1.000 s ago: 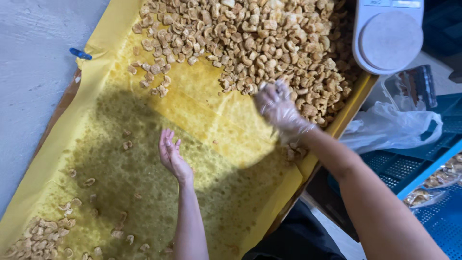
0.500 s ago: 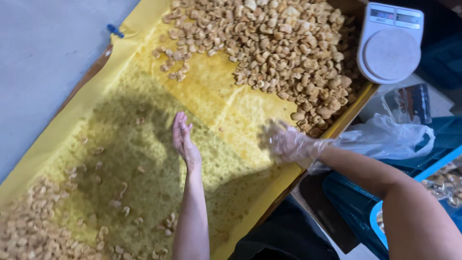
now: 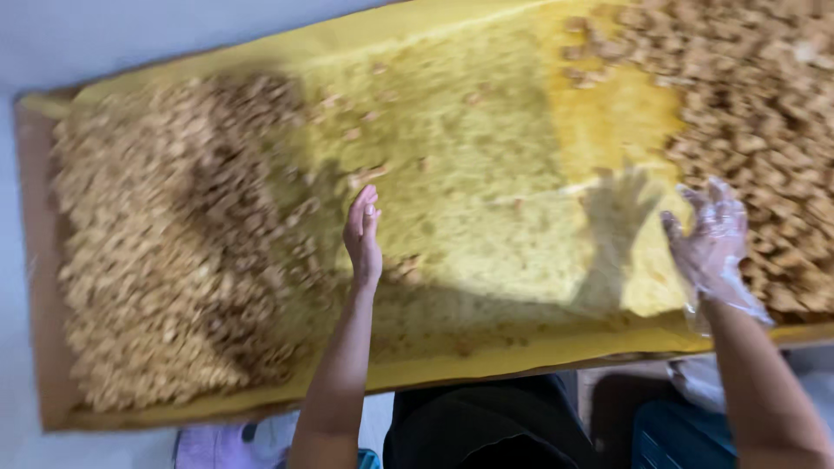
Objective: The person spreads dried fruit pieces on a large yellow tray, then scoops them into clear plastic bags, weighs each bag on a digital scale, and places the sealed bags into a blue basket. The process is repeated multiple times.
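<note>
- A heap of pale nut pieces (image 3: 165, 252) covers the left part of the yellow sheet (image 3: 486, 139) on the counter.
- The bare left hand (image 3: 362, 236) rests edge-on mid-sheet, fingers straight, grasping nothing.
- The right hand (image 3: 714, 247), in a clear plastic glove, hovers with fingers spread and released, just beside the second heap (image 3: 747, 113) on the right.

The view swings left: the scale and plastic bag at upper right are gone, and a big pile of nut pieces (image 3: 165, 252) now fills the left of the frame. The left hand (image 3: 363, 234) sits edge-on at centre. The gloved right hand (image 3: 714, 243) has slid to the right edge, beside the other heap (image 3: 747, 113).
</note>
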